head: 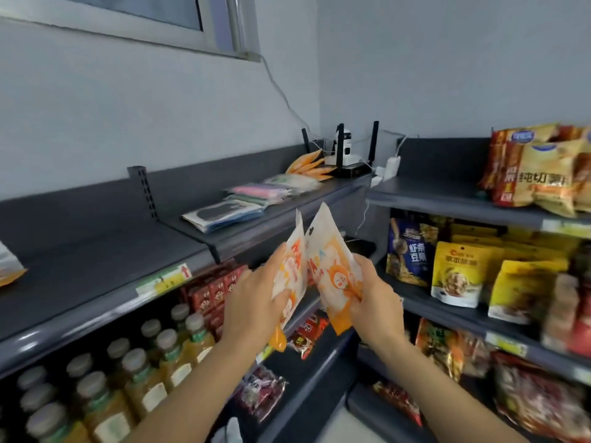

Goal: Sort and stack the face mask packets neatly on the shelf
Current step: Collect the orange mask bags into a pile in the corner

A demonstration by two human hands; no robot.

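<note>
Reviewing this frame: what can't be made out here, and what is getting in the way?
1. Head view: held packets, how many the left hand and right hand each grip; they overlap and the fingers cover them.
2. Head view: print on the stacked packets on the top shelf; too small and blurred.
3. Head view: packet at the left edge; cut off by the frame.
4. Head view: bags at lower right; blurred.

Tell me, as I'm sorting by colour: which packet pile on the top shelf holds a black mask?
The black-mask pile, leftmost and nearest in the row; the green pile, pink pile and pale pile beyond it show no black.
</note>
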